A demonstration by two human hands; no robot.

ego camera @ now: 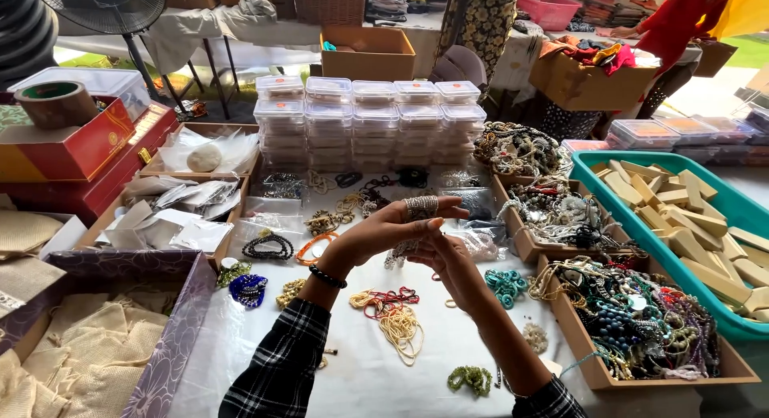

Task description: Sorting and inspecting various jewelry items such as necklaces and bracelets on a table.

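Note:
My left hand (383, 230) is raised over the white table, palm up, fingers stretched to the right, with a wide silver beaded bracelet (420, 207) slipped around the fingers. A black bead bracelet (327, 276) circles that wrist. Just below it, my right hand (448, 266) has its fingers up against the dangling part of the silver bracelet. Both arms wear black-and-white plaid sleeves. Under the hands lie red and cream bead strands (392, 314), a teal bead cluster (505, 283) and a green bead cluster (470, 378).
Stacked clear plastic boxes (368, 121) stand at the back. Cardboard trays of mixed bead jewellery (633, 322) line the right, beside a teal bin of wooden blocks (689, 226). A purple box of burlap pouches (104, 338) and red boxes (72, 145) sit left. Other people stand behind.

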